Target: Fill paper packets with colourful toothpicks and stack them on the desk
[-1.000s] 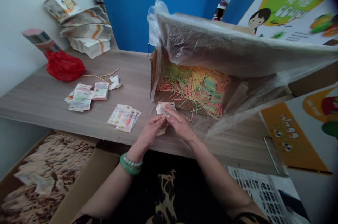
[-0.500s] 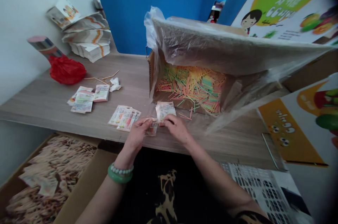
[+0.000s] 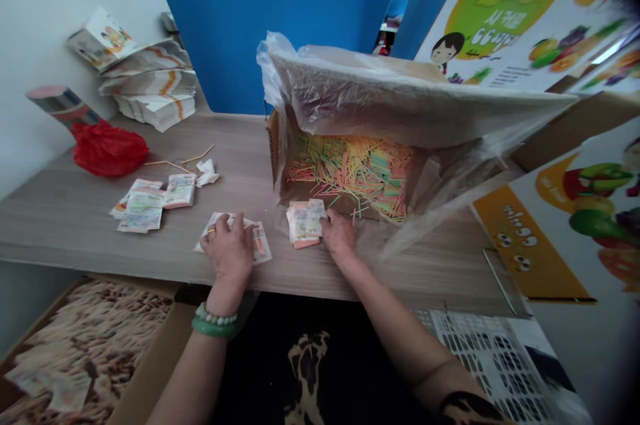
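My left hand (image 3: 229,248) lies palm down with spread fingers over a few small printed packets (image 3: 262,245) near the table's front edge; it covers most of them. To its right is a small stack of similar packets (image 3: 305,228) with red-striped edges. The curled fingers of my right hand (image 3: 340,237) pinch the right edge of the top packet (image 3: 317,213). Just behind stands a cardboard box lined with clear plastic, holding many thin coloured sticks (image 3: 350,168).
More packets (image 3: 145,206) lie at the left, near a crumpled tissue (image 3: 207,173) and a red plastic bag (image 3: 110,149). Stacked white cartons (image 3: 155,108) stand behind. Below the table, an open carton (image 3: 143,361) holds masses of packets. Printed boxes (image 3: 535,278) stand right.
My left hand has moved left from the packet it was holding onto the left pile, and its fingers have spread. My right hand stays at the stack's right edge. The view has shifted slightly.
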Demonstrator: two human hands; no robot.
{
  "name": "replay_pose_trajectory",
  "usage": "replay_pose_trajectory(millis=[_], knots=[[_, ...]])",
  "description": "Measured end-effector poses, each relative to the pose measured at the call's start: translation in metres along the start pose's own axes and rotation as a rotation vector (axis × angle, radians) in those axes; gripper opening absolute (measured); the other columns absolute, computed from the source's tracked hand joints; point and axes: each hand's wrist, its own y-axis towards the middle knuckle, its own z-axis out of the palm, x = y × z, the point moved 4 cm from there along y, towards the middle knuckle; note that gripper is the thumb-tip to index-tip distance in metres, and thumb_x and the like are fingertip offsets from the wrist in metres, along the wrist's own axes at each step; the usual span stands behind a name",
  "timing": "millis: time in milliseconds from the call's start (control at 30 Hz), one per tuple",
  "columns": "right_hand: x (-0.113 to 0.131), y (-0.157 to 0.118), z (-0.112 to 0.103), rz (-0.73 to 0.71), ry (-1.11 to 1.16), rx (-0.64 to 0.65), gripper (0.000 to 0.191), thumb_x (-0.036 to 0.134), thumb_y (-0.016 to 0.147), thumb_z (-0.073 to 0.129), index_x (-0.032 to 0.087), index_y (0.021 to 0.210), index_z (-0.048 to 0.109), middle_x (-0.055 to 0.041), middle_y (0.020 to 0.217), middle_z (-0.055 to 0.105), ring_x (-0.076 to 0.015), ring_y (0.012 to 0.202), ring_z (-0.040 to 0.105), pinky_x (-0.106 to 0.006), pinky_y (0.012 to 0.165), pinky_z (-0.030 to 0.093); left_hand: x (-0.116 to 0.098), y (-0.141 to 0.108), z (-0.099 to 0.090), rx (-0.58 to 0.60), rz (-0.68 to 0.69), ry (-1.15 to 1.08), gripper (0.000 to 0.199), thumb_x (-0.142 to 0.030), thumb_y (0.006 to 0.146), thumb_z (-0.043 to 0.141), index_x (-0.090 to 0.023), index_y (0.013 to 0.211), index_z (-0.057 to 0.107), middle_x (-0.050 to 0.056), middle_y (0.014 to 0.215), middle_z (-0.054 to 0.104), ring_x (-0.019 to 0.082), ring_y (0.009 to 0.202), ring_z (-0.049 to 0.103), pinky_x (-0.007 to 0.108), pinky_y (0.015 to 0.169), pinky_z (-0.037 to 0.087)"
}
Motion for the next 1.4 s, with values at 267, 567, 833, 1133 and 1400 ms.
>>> replay_pose_trajectory(millis=[267, 567, 833, 1133, 1400], knots=[[0.003, -0.016, -0.003, -0.269, 0.627, 0.182, 0.022, 0.034, 0.086, 0.047, 0.021, 0.081, 0.064, -0.0027, 0.083, 0.067, -0.0168, 0.077, 0.059, -0.027, 0.070, 0.045, -0.073, -0.011, 0.037, 0.531, -0.193, -1.325, 0.044, -0.043, 0.068, 0.079, -0.015, 0.101, 0.074, 0.009, 0.092, 0.070, 0.018, 0.069, 0.059, 0.031, 0.065, 0.047], [-0.042, 0.061, -0.078, -0.205, -0.221, -0.176, 0.035, 0.010, 0.090, 0.041, 0.016, 0.110, 0.069, -0.0172, 0.122, 0.064, -0.0298, 0.119, 0.051, -0.044, 0.098, 0.038, -0.092, -0.013, 0.047, 0.573, -0.526, -1.543, 0.034, -0.035, 0.049, 0.088, -0.015, 0.074, 0.076, 0.006, 0.078, 0.074, 0.018, 0.068, 0.065, 0.028, 0.063, 0.053], [-0.058, 0.101, -0.078, -0.350, -0.584, -0.122, 0.041, 0.006, 0.091, 0.032, 0.012, 0.111, 0.067, -0.0201, 0.121, 0.062, -0.0315, 0.117, 0.049, -0.047, 0.097, 0.034, -0.090, -0.019, 0.050, 0.659, -0.461, -1.526, 0.038, -0.038, 0.054, 0.089, -0.016, 0.083, 0.079, 0.007, 0.084, 0.076, 0.018, 0.072, 0.066, 0.030, 0.070, 0.056], [-0.060, 0.096, -0.091, -0.324, -0.531, -0.252, 0.039, 0.012, 0.094, 0.031, 0.011, 0.119, 0.061, -0.0187, 0.120, 0.064, -0.0309, 0.116, 0.050, -0.045, 0.096, 0.035, -0.093, -0.021, 0.053, 0.745, -0.457, -1.542, 0.038, -0.038, 0.055, 0.089, -0.015, 0.083, 0.078, 0.007, 0.085, 0.075, 0.017, 0.072, 0.066, 0.029, 0.071, 0.054], [-0.054, 0.101, -0.090, -0.211, -0.098, -0.256, 0.036, 0.025, 0.089, 0.046, 0.019, 0.122, 0.059, -0.0128, 0.101, 0.068, -0.0259, 0.094, 0.059, -0.039, 0.089, 0.042, -0.090, -0.023, 0.052, 0.760, -0.500, -1.536, 0.039, -0.037, 0.051, 0.090, -0.014, 0.079, 0.077, 0.006, 0.080, 0.075, 0.016, 0.069, 0.066, 0.027, 0.068, 0.054]])
